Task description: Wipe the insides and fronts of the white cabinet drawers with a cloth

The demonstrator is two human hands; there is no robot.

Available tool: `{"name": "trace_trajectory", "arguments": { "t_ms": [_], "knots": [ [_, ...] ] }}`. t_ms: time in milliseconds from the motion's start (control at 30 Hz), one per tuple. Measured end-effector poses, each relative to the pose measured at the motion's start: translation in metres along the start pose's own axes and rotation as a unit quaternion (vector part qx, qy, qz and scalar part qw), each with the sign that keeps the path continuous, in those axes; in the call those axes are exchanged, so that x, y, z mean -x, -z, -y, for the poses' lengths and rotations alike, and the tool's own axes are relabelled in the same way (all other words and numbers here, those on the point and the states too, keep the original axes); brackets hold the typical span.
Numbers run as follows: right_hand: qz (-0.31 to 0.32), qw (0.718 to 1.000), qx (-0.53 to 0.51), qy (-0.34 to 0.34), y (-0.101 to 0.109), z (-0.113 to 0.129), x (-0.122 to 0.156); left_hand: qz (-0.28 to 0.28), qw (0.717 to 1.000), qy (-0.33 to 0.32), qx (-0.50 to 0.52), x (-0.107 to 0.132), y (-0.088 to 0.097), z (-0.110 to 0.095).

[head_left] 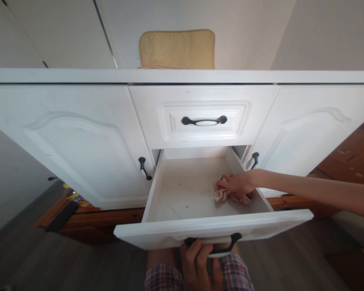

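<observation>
A white drawer [170,228] stands pulled out of a white cabinet. My left hand [198,264] is below its front panel, fingers curled round the black handle [227,247]. My right hand [238,186] reaches in over the drawer's right wall and presses a small crumpled white and pink cloth [221,195] against the drawer floor near the right side. The drawer floor [185,186] is bare, with a few faint marks and specks.
Above the open drawer is a shut drawer with a black and white handle [204,120]. White cabinet doors [79,149] flank both sides. A yellow cushion [177,49] leans on the cabinet top. Wooden floor lies below; my plaid shorts [164,279] show at the bottom.
</observation>
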State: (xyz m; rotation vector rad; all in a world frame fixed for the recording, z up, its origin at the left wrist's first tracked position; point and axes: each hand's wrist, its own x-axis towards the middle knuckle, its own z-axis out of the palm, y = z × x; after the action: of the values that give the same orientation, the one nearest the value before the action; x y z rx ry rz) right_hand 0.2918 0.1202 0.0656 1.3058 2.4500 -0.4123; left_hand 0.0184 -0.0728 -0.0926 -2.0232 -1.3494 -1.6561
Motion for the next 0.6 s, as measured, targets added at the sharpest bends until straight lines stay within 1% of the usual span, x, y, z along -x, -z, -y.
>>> {"name": "trace_trajectory", "arguments": {
  "t_ms": [67,100,167,200,267,367,400,433,500,533,567,600],
  "knots": [
    [0.091,0.991,-0.093,0.015,0.000,0.023,0.021,0.007,1.000,-0.002,0.004,0.000,0.001,0.001],
    [0.120,0.985,-0.121,0.010,0.001,0.034,0.029,0.008,1.000,-0.003,0.006,0.000,0.001,0.001],
    [0.147,0.977,-0.151,-0.019,0.008,0.052,0.039,0.006,1.000,-0.003,0.007,0.000,-0.001,0.000],
    [0.159,0.974,-0.160,-0.034,0.012,0.060,0.040,0.002,1.000,-0.003,0.006,0.000,-0.001,-0.001],
    [0.203,0.960,-0.186,-0.047,0.023,0.077,0.032,-0.004,1.000,-0.006,0.003,-0.001,-0.002,-0.003],
    [0.266,0.938,-0.216,-0.048,0.041,0.104,0.005,0.004,1.000,-0.010,0.003,-0.002,-0.002,-0.006],
    [0.283,0.932,-0.224,-0.027,0.047,0.114,-0.006,0.007,1.000,-0.008,0.005,-0.003,-0.002,-0.006],
    [0.294,0.926,-0.238,0.006,0.053,0.123,-0.016,0.004,1.000,-0.005,0.007,-0.004,-0.001,-0.007],
    [0.301,0.907,-0.276,0.102,0.061,0.139,-0.038,-0.003,1.000,-0.004,0.009,-0.006,0.000,-0.008],
    [0.287,0.898,-0.300,0.147,0.061,0.146,-0.049,-0.004,1.000,-0.008,0.006,-0.007,0.001,-0.008],
    [0.259,0.893,-0.324,0.178,0.058,0.153,-0.060,0.000,1.000,-0.013,0.002,-0.008,0.002,-0.007],
    [0.214,0.891,-0.349,0.197,0.051,0.158,-0.072,0.006,1.000,-0.019,-0.004,-0.008,0.003,-0.007]
  ]
}}
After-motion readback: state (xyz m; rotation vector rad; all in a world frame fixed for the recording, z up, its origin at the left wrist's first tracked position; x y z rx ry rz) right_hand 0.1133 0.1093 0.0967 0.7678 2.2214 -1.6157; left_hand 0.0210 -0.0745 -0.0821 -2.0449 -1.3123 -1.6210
